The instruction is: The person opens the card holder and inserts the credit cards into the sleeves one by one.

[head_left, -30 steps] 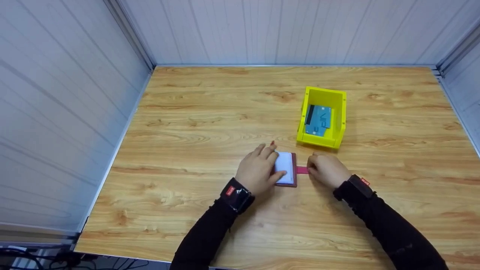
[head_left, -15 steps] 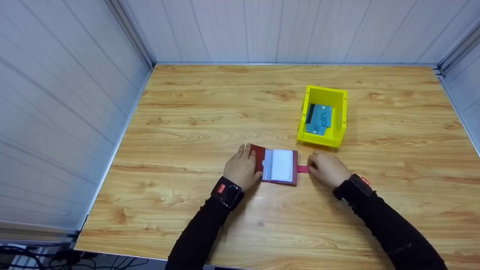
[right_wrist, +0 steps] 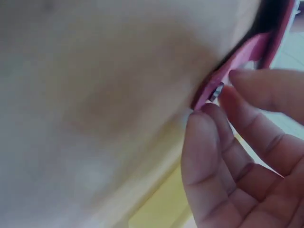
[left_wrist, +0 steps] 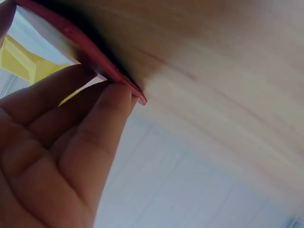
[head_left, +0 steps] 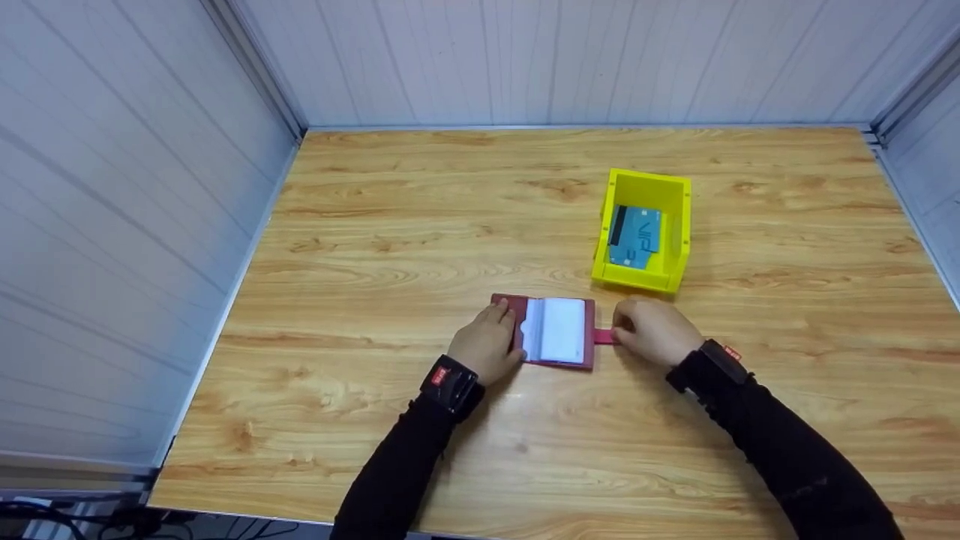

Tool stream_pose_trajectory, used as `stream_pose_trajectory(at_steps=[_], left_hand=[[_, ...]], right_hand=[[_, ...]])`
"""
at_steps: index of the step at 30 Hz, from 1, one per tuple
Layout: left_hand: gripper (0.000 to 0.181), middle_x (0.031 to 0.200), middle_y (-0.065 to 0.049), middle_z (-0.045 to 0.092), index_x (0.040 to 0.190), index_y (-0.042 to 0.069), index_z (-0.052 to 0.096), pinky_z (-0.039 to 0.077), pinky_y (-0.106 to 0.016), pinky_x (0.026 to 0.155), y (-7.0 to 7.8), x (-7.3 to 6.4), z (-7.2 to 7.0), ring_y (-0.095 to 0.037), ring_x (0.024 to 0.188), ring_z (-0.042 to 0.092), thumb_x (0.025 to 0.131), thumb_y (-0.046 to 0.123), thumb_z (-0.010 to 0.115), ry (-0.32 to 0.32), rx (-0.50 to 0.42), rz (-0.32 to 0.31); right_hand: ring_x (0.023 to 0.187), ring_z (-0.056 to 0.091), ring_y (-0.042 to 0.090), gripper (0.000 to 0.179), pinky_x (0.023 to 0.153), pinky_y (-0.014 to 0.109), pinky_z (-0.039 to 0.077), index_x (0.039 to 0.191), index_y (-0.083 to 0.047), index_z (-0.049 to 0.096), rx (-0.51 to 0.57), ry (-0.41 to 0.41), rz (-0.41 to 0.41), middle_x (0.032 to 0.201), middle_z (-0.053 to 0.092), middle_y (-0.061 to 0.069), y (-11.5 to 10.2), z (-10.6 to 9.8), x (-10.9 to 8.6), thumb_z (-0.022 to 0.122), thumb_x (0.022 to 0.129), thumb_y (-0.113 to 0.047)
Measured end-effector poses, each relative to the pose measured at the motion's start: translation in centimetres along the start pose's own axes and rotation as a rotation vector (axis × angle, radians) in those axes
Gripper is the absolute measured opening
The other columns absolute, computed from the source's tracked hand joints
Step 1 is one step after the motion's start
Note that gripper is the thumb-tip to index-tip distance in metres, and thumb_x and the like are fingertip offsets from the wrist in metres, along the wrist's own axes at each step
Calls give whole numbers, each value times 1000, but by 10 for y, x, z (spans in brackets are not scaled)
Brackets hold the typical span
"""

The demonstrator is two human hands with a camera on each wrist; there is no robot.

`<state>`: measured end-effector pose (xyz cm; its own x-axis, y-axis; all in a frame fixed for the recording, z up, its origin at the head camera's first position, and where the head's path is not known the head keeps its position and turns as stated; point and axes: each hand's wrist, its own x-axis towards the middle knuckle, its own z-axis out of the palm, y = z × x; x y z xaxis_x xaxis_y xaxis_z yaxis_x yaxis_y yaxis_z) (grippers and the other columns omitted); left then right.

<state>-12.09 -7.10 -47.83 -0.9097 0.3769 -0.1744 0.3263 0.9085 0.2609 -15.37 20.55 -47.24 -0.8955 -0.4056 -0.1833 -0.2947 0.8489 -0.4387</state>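
Observation:
A dark red card holder (head_left: 589,352) lies spread on the table, its clear and white sleeves (head_left: 562,330) facing up. My left hand (head_left: 486,345) rests on its left cover, fingers laid out fairly straight. The left wrist view shows the fingertips against the cover's red edge (left_wrist: 90,45). From the right side of the holder runs a pink strap (head_left: 604,337); my right hand (head_left: 654,332) holds its end with curled fingers. A metal snap (right_wrist: 216,91) on the strap shows between those fingertips in the right wrist view.
Just behind the right hand stands a yellow bin (head_left: 645,283) with several blue cards (head_left: 636,236) inside, one printed "VIP". Pale panels (head_left: 480,60) wall the wooden table (head_left: 420,210) at the back and sides. Cables (head_left: 45,514) lie below at the lower left.
My left hand has moved left off the white sleeves, and the holder's left cover now lies opened out flat under it. My right hand has stayed at the strap.

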Motion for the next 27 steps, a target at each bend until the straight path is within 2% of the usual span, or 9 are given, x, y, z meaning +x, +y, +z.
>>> stream_pose_trajectory(at_steps=[2, 5, 9, 12, 16, 21, 27], left_hand=[[61, 151, -21, 42, 138, -3, 51, 36, -40, 115, -1, 0, 2, -33, 140, 42, 92, 35, 64, 34, 5, 11], [59, 148, -21, 45, 135, -3, 53, 41, -41, 112, -2, -1, 4, -33, 137, 45, 90, 35, 65, 72, 19, 25], [57, 146, -21, 47, 133, -3, 55, 43, -41, 110, -3, -2, 5, -33, 135, 46, 90, 34, 64, 97, 17, 24], [59, 147, -21, 46, 135, -3, 54, 43, -42, 109, -2, -2, 5, -33, 136, 46, 90, 34, 65, 90, 15, 14], [62, 149, -20, 44, 137, -2, 52, 42, -42, 110, -1, -1, 6, -32, 137, 45, 89, 35, 66, 79, 12, 5], [61, 149, -21, 45, 137, -2, 53, 42, -41, 110, 1, 0, 7, -32, 137, 45, 90, 35, 65, 77, 5, 13], [61, 149, -20, 44, 137, -2, 52, 41, -41, 111, 2, 1, 7, -32, 138, 44, 90, 34, 65, 73, 0, 15]], right_hand=[[75, 55, 20, 13, 70, 36, 46, 92, -7, 70, 44, 47, -4, 82, 64, 6, -2, -8, 1, 64, 92, -19], [79, 59, 22, 17, 73, 37, 50, 99, -5, 69, 117, 160, -1, 89, 68, 9, -7, -26, 3, 61, 95, -19], [91, 60, 26, 28, 77, 41, 52, 115, -3, 63, 216, 288, 86, 105, 65, 14, -17, -59, 12, 57, 98, -24], [101, 58, 31, 41, 83, 46, 51, 129, -2, 56, 253, 329, 175, 118, 60, 18, -22, -82, 26, 54, 99, -30], [111, 55, 40, 54, 95, 53, 47, 140, 3, 45, 196, 339, 260, 131, 53, 28, -17, -99, 49, 52, 99, -30], [116, 53, 47, 58, 103, 56, 42, 142, 12, 38, 101, 280, 347, 135, 49, 36, 1, -99, 75, 51, 98, -24], [103, 57, 42, 53, 94, 52, 48, 135, 14, 44, 72, 198, 395, 128, 55, 34, 12, -87, 91, 53, 96, -22]])
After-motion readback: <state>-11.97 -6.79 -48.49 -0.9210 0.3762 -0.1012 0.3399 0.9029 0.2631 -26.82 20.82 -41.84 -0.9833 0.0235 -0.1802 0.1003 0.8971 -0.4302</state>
